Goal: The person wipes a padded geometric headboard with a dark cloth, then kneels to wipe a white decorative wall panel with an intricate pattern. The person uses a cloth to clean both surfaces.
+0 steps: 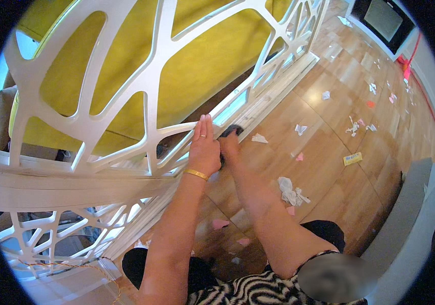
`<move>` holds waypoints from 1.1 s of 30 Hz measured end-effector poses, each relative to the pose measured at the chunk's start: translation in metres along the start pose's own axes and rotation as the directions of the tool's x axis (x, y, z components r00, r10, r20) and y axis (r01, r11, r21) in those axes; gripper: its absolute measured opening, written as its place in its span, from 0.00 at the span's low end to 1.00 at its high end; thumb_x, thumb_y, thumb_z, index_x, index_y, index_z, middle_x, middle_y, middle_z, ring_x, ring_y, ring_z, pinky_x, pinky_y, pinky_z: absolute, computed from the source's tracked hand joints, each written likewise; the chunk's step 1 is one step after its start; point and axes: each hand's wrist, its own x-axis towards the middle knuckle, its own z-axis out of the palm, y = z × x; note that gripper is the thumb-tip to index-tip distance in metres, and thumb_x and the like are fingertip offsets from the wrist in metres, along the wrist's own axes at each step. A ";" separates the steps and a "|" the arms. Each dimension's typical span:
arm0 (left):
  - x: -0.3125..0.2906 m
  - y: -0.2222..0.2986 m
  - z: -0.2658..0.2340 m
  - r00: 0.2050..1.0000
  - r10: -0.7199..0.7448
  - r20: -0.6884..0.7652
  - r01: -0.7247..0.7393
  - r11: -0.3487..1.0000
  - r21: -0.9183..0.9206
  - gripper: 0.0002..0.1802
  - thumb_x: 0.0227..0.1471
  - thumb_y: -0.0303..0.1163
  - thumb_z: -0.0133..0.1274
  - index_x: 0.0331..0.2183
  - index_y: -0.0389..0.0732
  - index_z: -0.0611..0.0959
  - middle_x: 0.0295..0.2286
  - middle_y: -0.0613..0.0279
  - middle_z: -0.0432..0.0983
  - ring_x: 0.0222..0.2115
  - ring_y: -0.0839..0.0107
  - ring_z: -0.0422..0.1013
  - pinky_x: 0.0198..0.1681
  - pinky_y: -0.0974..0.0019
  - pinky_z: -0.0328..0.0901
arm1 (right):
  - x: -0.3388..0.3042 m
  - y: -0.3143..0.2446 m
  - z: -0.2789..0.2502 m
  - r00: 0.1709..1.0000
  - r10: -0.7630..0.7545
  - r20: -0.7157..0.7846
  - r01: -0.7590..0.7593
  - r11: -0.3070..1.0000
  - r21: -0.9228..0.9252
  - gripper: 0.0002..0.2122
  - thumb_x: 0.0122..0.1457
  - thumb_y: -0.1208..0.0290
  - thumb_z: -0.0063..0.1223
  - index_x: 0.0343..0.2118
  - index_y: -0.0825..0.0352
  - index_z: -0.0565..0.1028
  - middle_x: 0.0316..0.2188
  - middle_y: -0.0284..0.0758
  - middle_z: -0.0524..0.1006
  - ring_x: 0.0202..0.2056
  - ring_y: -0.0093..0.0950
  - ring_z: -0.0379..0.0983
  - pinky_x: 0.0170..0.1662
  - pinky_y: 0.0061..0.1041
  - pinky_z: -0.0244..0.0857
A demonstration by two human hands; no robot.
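Observation:
A white lattice panel point(157, 76) with large rounded openings stands along my left, its lower rail running away from me. My left hand point(205, 150) lies against this rail with its fingers stretched out and close together. Right beside it, my right hand point(229, 145) is closed on a dark cloth point(234, 129), pressed to the white base ledge point(253, 118). Part of the cloth is hidden by my hands. A yellow bracelet circles my left wrist.
Behind the lattice is a yellow cushioned seat point(202, 71). Torn white paper point(291, 191), pink scraps point(220, 223) and a yellow packet point(352, 159) litter the wooden floor point(324, 132). A grey ledge point(406, 203) curves along the right. A black-framed panel point(383, 23) stands at the far right.

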 end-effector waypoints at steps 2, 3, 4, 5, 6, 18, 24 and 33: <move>-0.006 -0.007 0.008 0.992 0.015 -0.123 -0.021 0.999 -0.047 0.17 0.38 0.41 0.58 0.27 0.36 0.85 0.61 0.31 0.43 0.64 0.44 0.40 0.67 0.52 0.33 | -0.025 -0.022 -0.011 0.989 0.096 0.117 -0.084 0.991 -0.101 0.35 0.46 0.66 0.57 0.57 0.74 0.56 0.47 0.59 0.71 0.48 0.54 0.69 0.51 0.43 0.65; -0.010 -0.011 0.015 0.995 0.007 -0.103 -0.011 0.999 -0.038 0.17 0.37 0.40 0.58 0.26 0.36 0.85 0.61 0.31 0.44 0.64 0.44 0.40 0.67 0.52 0.33 | -0.020 -0.017 -0.011 0.994 0.051 0.093 -0.039 0.991 -0.125 0.34 0.47 0.66 0.56 0.56 0.74 0.56 0.46 0.59 0.71 0.47 0.54 0.70 0.50 0.44 0.65; -0.006 -0.008 0.010 0.995 0.019 -0.093 -0.022 0.999 -0.028 0.16 0.37 0.39 0.58 0.26 0.36 0.85 0.61 0.31 0.44 0.64 0.44 0.41 0.67 0.52 0.34 | -0.001 -0.011 -0.021 0.999 0.007 0.049 0.001 0.990 -0.143 0.33 0.48 0.66 0.55 0.56 0.75 0.57 0.45 0.59 0.72 0.46 0.54 0.70 0.49 0.45 0.66; -0.003 -0.007 0.005 0.996 0.025 -0.082 -0.026 1.000 -0.015 0.15 0.36 0.38 0.59 0.25 0.36 0.85 0.61 0.31 0.45 0.64 0.44 0.41 0.67 0.52 0.34 | 0.016 -0.008 -0.030 0.999 -0.041 0.012 0.042 0.986 -0.161 0.32 0.49 0.67 0.54 0.55 0.76 0.57 0.45 0.59 0.72 0.45 0.54 0.71 0.49 0.46 0.66; -0.001 -0.004 -0.003 0.998 0.042 -0.043 -0.045 0.997 -0.069 0.14 0.35 0.35 0.59 0.25 0.35 0.85 0.61 0.30 0.45 0.64 0.43 0.41 0.67 0.52 0.34 | 0.032 -0.006 -0.040 0.994 -0.073 -0.083 0.055 0.977 -0.206 0.30 0.50 0.67 0.53 0.54 0.76 0.58 0.44 0.59 0.72 0.45 0.54 0.71 0.47 0.47 0.67; -0.006 -0.007 0.005 0.999 0.020 -0.049 -0.020 1.000 -0.016 0.15 0.35 0.37 0.60 0.27 0.36 0.86 0.61 0.33 0.45 0.64 0.45 0.42 0.67 0.55 0.32 | 0.017 -0.001 -0.012 0.997 0.021 -0.073 -0.036 0.977 -0.212 0.33 0.47 0.61 0.57 0.51 0.80 0.60 0.40 0.60 0.74 0.46 0.54 0.71 0.51 0.46 0.64; 0.021 0.016 -0.021 0.979 0.197 -0.062 -0.199 0.979 -0.038 0.12 0.37 0.32 0.55 0.25 0.36 0.86 0.60 0.32 0.48 0.63 0.44 0.44 0.66 0.53 0.35 | 0.142 0.077 -0.090 0.974 -0.203 0.101 0.216 0.698 -0.683 0.29 0.48 0.64 0.55 0.51 0.77 0.62 0.43 0.58 0.73 0.44 0.55 0.71 0.48 0.43 0.67; -0.001 -0.006 0.003 1.000 0.018 0.005 -0.018 1.000 0.012 0.14 0.39 0.35 0.55 0.27 0.36 0.86 0.61 0.33 0.46 0.64 0.45 0.43 0.67 0.53 0.32 | -0.048 0.021 0.010 0.992 0.092 0.089 -0.085 0.993 -0.077 0.31 0.46 0.63 0.58 0.52 0.74 0.62 0.42 0.59 0.74 0.46 0.54 0.71 0.50 0.43 0.66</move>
